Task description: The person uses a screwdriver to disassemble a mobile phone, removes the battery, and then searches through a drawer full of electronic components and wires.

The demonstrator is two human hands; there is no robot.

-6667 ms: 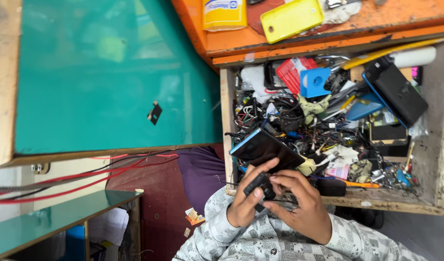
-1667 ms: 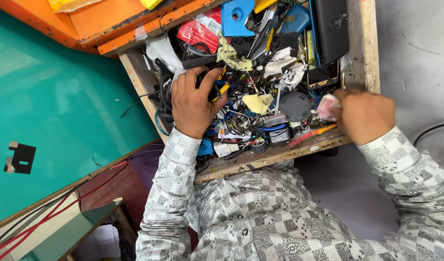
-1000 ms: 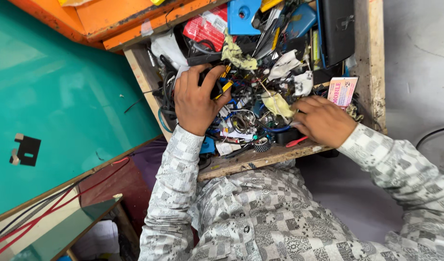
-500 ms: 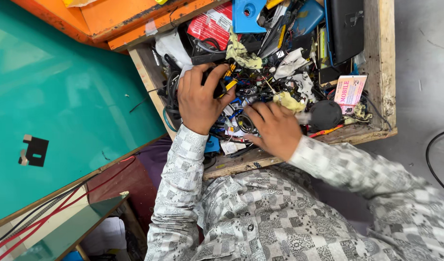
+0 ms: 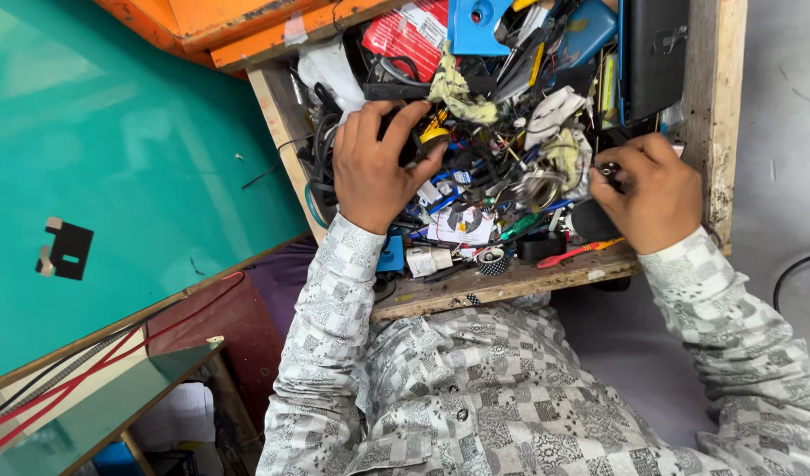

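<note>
We are mid-search in the cluttered wooden drawer (image 5: 511, 286): our left hand (image 5: 374, 167) clasps a small black-and-yellow part (image 5: 423, 141) at the drawer's left side, our right hand (image 5: 652, 194) pinches something tiny by its right wall, nothing lifted out yet.

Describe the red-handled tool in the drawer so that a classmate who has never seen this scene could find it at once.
Start at the open wooden drawer full of cables and parts. Follow its front edge to below the right hand. There lies the red-handled tool, the only slim red stick there, beside a black block.
</note>
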